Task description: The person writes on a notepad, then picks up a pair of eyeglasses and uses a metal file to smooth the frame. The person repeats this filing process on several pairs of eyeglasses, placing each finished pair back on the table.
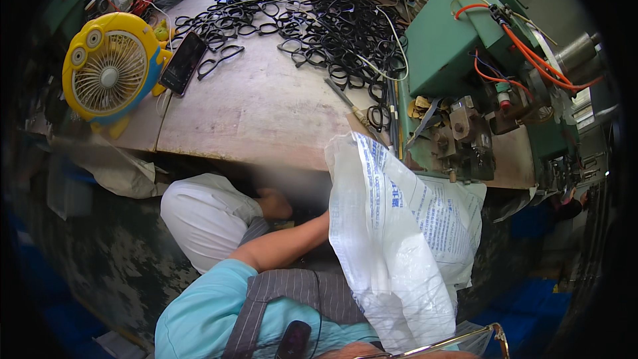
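Note:
A large white plastic sack (399, 239) with blue print hangs in front of me, at the table's near edge and over my lap. Its upper edge stands up and the sides are creased. My left forearm (289, 246), bare below a light blue sleeve, reaches right to the sack; the hand itself is hidden by the plastic. Of my right hand nothing shows. Beyond the sack, black eyeglass frames (325, 16) lie in a tangled heap on the pale worktable (252, 106). One separate frame (219, 60) rests near the phone.
A yellow and blue fan (108, 77) and a black phone (183, 64) stand at the table's left. A green machine (442, 33) with orange hoses and metal clamps rises on the right. A long thin tool (349, 103) lies near the sack. My light-trousered knee (203, 216) is below the table edge.

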Action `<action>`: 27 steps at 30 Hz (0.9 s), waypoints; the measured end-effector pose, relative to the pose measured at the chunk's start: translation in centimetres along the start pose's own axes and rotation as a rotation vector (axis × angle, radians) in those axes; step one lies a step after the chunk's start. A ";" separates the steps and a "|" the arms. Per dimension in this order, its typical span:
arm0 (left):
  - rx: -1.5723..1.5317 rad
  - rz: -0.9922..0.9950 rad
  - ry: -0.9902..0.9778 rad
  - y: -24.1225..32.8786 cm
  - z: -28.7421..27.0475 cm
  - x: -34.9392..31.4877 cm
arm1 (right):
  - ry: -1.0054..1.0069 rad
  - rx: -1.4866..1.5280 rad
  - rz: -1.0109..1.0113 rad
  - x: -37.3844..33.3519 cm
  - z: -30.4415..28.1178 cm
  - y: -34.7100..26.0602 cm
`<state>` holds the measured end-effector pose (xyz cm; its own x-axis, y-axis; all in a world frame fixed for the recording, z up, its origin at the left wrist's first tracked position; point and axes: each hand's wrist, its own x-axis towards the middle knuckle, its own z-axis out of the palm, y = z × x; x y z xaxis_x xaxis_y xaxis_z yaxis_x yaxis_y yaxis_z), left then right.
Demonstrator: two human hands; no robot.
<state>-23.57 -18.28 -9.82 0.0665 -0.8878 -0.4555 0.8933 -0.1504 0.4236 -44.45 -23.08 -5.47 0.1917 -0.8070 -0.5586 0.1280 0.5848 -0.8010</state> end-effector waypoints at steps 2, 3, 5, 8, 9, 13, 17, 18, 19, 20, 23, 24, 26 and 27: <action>0.023 0.011 0.053 1.4 -1.5 0.1 | -0.004 -0.001 0.004 -0.2 -0.4 0.1; 0.022 0.010 0.099 1.8 -2.6 -0.5 | -0.009 0.000 0.007 -0.4 -0.5 0.2; 0.003 0.067 0.258 1.6 -5.3 -3.2 | -0.018 -0.003 0.005 -0.8 -0.7 0.0; 0.026 0.413 0.564 2.3 -6.9 -6.7 | -0.038 -0.048 0.016 -1.6 -1.6 -0.8; 0.093 0.619 0.508 3.2 -7.0 -8.1 | -0.043 -0.086 0.022 -1.9 -2.4 -1.2; 0.255 1.117 0.515 7.8 -2.7 -13.2 | -0.041 -0.380 0.088 -2.4 -9.5 -2.9; 0.801 1.537 0.380 11.3 3.9 -18.8 | -0.058 -0.911 0.362 -2.9 -21.1 -6.3; 0.997 1.603 0.153 12.1 5.1 -19.9 | -0.080 -1.051 0.457 -3.3 -23.7 -7.8; 1.167 1.671 -0.088 12.9 6.1 -20.5 | -0.103 -1.169 0.540 -3.6 -25.8 -9.7; 1.256 1.655 -0.288 12.8 7.2 -20.8 | -0.116 -1.256 0.596 -4.0 -27.3 -11.9; 1.689 1.468 -0.426 10.8 8.9 -21.4 | 0.253 -1.033 0.280 -3.9 -26.7 -19.1; 1.800 1.443 -0.389 10.0 8.8 -21.0 | 0.603 -0.638 0.117 -3.5 -24.9 -21.1; 1.892 1.367 -0.333 8.7 7.6 -19.5 | 0.515 -0.407 -0.199 -1.0 -19.0 -22.8; 1.929 1.303 -0.309 8.0 6.6 -18.4 | 0.365 -0.384 -0.158 0.6 -15.6 -22.9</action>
<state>-20.57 -6.02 7.14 -0.1673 -0.8066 0.5669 -0.8439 0.4145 0.3407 -62.47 -38.20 9.16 -0.1600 -0.8986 -0.4086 -0.2493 0.4373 -0.8641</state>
